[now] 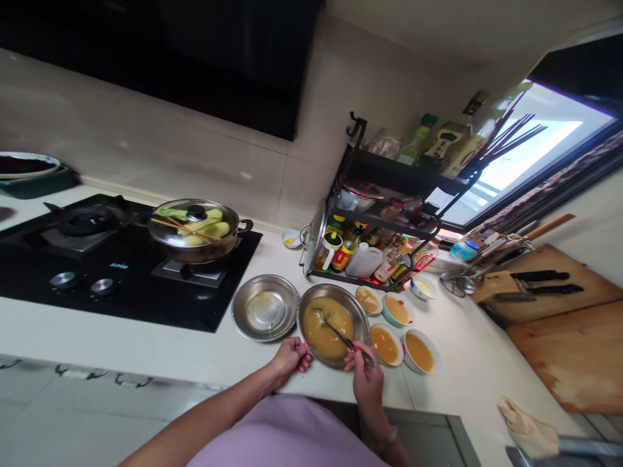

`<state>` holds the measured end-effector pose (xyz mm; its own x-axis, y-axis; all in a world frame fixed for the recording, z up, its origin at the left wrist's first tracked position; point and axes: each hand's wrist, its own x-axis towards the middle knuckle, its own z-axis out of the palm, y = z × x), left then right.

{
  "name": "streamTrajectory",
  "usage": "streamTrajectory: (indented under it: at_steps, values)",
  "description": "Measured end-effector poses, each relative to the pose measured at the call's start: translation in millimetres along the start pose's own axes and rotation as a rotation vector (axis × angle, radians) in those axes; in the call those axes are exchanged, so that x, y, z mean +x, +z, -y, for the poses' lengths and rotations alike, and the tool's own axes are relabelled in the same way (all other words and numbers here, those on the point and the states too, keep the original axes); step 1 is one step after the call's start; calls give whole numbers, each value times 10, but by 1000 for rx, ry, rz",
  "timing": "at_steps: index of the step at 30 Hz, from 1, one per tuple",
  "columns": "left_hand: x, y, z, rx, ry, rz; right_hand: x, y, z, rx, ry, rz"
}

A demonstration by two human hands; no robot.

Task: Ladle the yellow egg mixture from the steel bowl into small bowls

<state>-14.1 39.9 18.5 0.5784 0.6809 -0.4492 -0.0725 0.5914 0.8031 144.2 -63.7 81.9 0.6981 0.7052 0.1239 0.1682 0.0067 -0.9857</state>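
Note:
A metal bowl (359, 310) of yellowish-brown liquid with pale bits stands near the counter's front edge. My left hand (291, 358) is closed at its near-left rim, fingertips pinched on the edge. In my right hand (365, 375) is the dark handle of a metal spoon (339, 335), whose head dips into the liquid. Several small bowls of orange-brown liquid sit just to the right, among them a white bowl (435, 366) and a teal-sided bowl (386, 314). Touching or nearly touching the left side is a second metal bowl (239, 318) with only some residue inside.
Left, a lidded pan (195, 253) with green and yellow food and chopsticks sits on the black gas stove (146, 305). A black rack (389, 168) of bottles stands behind the bowls. Knives in a block (501, 283), cutting boards (579, 350) and a cloth (528, 428) are at right.

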Motion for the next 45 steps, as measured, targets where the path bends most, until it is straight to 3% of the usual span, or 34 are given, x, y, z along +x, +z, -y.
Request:
streamTrajectory:
  at_steps: [4, 7, 21, 25, 30, 32, 35, 39, 42, 45]
  values:
    - [-19, 9, -24, -1, -9, -8, 18, 27, 30, 164, 143, -132]
    - [-36, 16, -37, -9, -8, -12, 54, -13, 97, 228, 183, -148]
    - [-54, 22, -38, -21, -6, -17, 126, -81, 395, 207, 101, -136]
    - [-58, 27, -36, -36, 9, 0, 112, 36, 508, 206, 84, -89]
    - [-65, 31, -50, -41, 3, 1, 74, 346, 495, 216, 64, 35]
    - [-64, 28, -51, -38, 5, 6, 34, 471, 462, 178, 12, 111]
    - [-63, 25, -47, -30, 20, 16, -43, 584, 419, 67, -184, 229]
    - [-69, 22, -49, -31, 32, 28, -92, 525, 408, -93, -497, 375]
    - [-76, 19, -60, -37, 21, 28, -29, 354, 387, -128, -602, 366]
    - [-75, 16, -65, -32, 12, 20, 86, 141, 277, -167, -527, 243]
